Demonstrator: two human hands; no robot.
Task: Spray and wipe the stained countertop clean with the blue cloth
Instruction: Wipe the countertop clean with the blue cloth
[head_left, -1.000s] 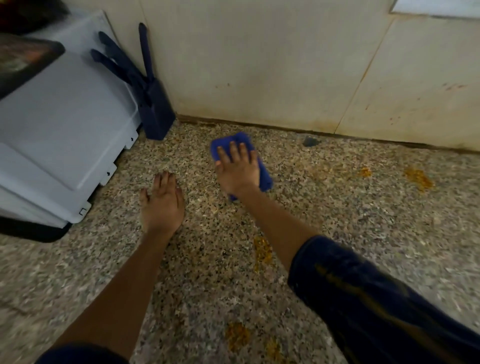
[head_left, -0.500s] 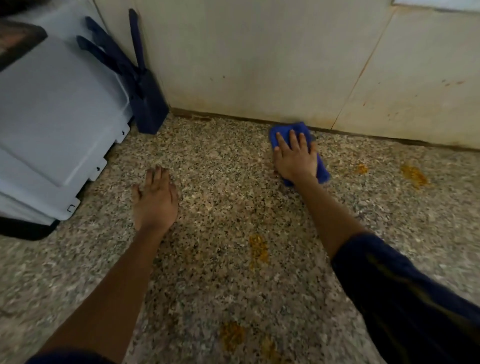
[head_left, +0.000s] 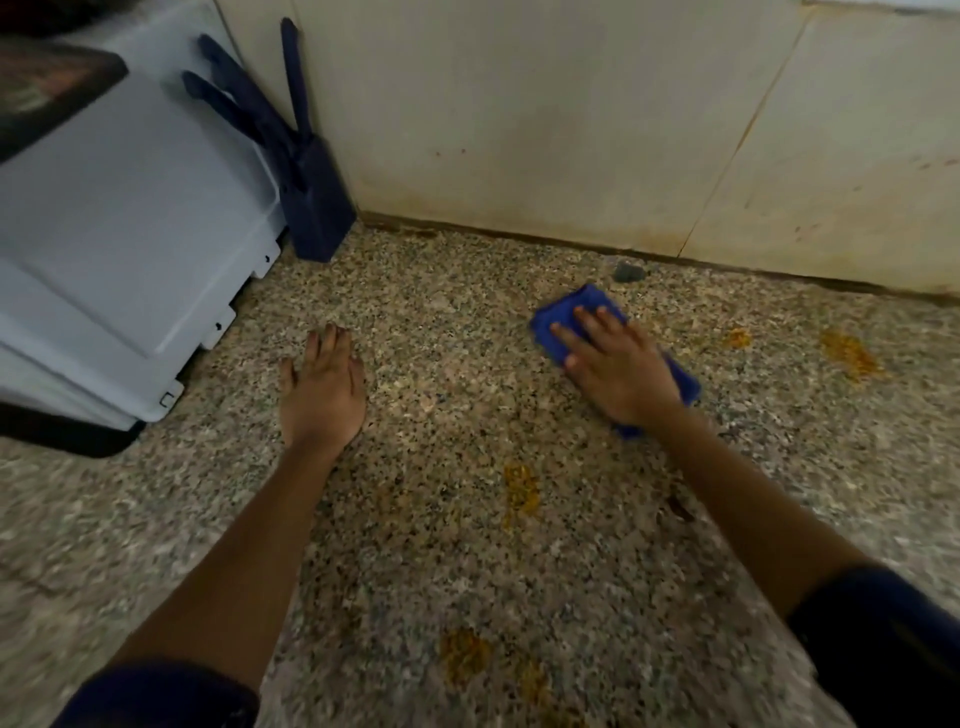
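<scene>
Head view, right hand (head_left: 621, 371): I see it spread flat, palm pressing the blue cloth (head_left: 576, 312).
Blue cloth: on the speckled countertop (head_left: 441, 545), near the wall.
Left hand (head_left: 322, 387): flat, empty, fingers together.
Stains: orange stain (head_left: 521, 491) between my forearms.

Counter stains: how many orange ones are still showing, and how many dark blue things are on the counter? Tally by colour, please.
Orange stains: 5, at.
Blue things: 2, the cloth under the right hand and the holder by the wall.
Total: 7.
</scene>
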